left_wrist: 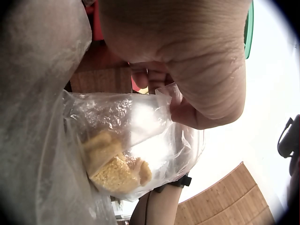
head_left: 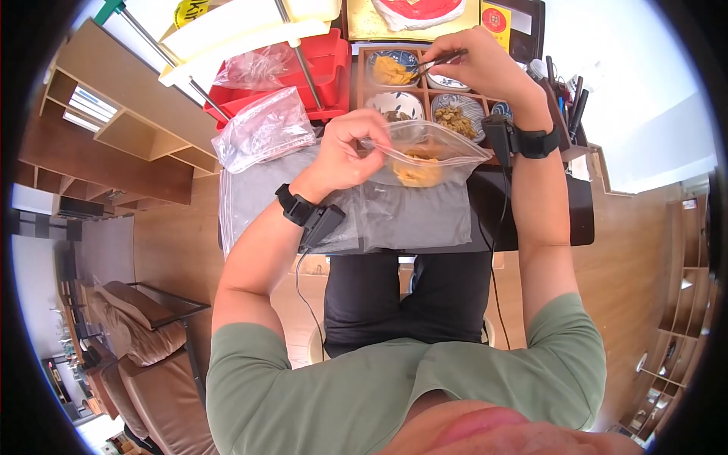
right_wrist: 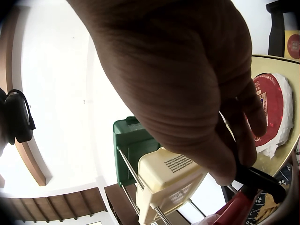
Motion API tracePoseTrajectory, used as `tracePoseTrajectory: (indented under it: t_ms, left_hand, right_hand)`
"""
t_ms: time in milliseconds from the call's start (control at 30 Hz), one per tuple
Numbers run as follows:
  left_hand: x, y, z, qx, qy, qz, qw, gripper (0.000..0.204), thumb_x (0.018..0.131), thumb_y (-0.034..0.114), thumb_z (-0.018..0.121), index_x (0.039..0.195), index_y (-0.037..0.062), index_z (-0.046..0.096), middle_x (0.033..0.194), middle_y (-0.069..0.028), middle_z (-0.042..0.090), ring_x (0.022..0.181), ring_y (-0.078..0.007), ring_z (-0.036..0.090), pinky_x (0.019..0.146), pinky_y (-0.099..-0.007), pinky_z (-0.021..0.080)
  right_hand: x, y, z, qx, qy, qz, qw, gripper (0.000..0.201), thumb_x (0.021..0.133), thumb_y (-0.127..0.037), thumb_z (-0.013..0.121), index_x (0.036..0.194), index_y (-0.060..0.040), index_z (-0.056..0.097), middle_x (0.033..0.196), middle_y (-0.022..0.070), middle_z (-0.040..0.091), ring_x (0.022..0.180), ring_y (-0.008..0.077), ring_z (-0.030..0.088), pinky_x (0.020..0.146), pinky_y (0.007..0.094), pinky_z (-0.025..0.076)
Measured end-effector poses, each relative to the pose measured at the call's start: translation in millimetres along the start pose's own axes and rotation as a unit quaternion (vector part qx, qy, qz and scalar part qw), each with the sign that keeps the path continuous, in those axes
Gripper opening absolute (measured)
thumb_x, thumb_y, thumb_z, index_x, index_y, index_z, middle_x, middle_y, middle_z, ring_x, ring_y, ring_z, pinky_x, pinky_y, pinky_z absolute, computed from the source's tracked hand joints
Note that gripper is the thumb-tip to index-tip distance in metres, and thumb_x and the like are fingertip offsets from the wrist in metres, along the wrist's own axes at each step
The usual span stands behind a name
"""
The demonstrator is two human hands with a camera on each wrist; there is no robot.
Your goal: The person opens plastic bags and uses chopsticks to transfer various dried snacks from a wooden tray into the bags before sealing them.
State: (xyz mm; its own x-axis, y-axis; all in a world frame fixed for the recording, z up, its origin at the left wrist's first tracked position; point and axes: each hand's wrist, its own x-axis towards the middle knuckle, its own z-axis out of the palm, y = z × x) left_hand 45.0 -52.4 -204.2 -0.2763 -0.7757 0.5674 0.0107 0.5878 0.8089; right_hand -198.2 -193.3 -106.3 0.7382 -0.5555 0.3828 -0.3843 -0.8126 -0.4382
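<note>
My left hand [head_left: 349,152] pinches the rim of a clear zip bag [head_left: 444,140], whose mouth gapes toward the right. Yellow, dried-looking pieces [left_wrist: 119,173] lie in the bottom of that bag. My right hand [head_left: 485,64] grips black tweezers [head_left: 447,58] over the back left of a divided wooden tray [head_left: 425,95]. Their tips reach the right side of a blue patterned bowl [head_left: 393,57] holding similar yellow pieces [head_left: 390,71]. In the right wrist view the dark tool [right_wrist: 260,180] sticks out below my fingers.
Other bowls in the tray include a striped one [head_left: 469,114] with brownish pieces. Flat clear bags [head_left: 417,216] cover the table's front. A red basket [head_left: 330,72], a cream shelf rack [head_left: 243,38] and a red round package [head_left: 421,9] stand behind. Pens [head_left: 576,106] stand at right.
</note>
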Motion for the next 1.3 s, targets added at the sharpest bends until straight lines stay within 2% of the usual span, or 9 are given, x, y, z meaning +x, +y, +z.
tracePoseTrajectory:
  t_ms: [433,933,1000,1300]
  left_hand:
    - [-0.5,0.7,-0.4,-0.001,-0.003,-0.006,1.0,0.013,0.075,-0.011,0.062,0.078,0.0017,0.065,0.091,-0.0067,0.063,0.085,-0.0149,0.058,0.078,-0.0279,0.045]
    - [-0.3,-0.6,-0.5,0.003,-0.003,0.001,1.0,0.013,0.076,-0.01,0.063,0.078,0.0024,0.065,0.09,-0.0064,0.063,0.085,-0.0149,0.058,0.078,-0.0278,0.045]
    - [-0.5,-1.0,-0.3,0.004,-0.002,0.0,1.0,0.013,0.076,-0.01,0.063,0.078,0.0024,0.065,0.09,-0.0064,0.063,0.085,-0.0149,0.058,0.078,-0.0279,0.045]
    - [0.0,0.3,-0.5,0.008,-0.003,0.002,1.0,0.013,0.076,-0.01,0.063,0.078,0.0025,0.065,0.09,-0.0061,0.063,0.084,-0.0147,0.058,0.077,-0.0279,0.045]
  right_hand:
    - [3.3,1.5,7.8,0.003,0.013,-0.02,1.0,0.018,0.088,-0.004,0.075,0.106,-0.0002,0.074,0.095,0.0073,0.075,0.084,0.0139,0.07,0.079,0.0284,0.056]
    - [4.9,9.3,15.0,-0.01,0.014,0.003,1.0,0.018,0.087,-0.006,0.076,0.104,-0.0013,0.075,0.094,0.0075,0.076,0.084,0.0157,0.07,0.081,0.0307,0.057]
    - [5.7,10.7,19.9,0.003,0.032,-0.036,0.999,0.016,0.082,-0.012,0.074,0.095,-0.0017,0.075,0.088,0.0146,0.074,0.079,0.0296,0.069,0.076,0.0347,0.056]
    - [9.6,5.5,27.4,-0.001,0.036,-0.05,0.998,0.014,0.082,-0.011,0.075,0.092,-0.0018,0.074,0.08,0.0147,0.071,0.071,0.0304,0.066,0.07,0.0354,0.054]
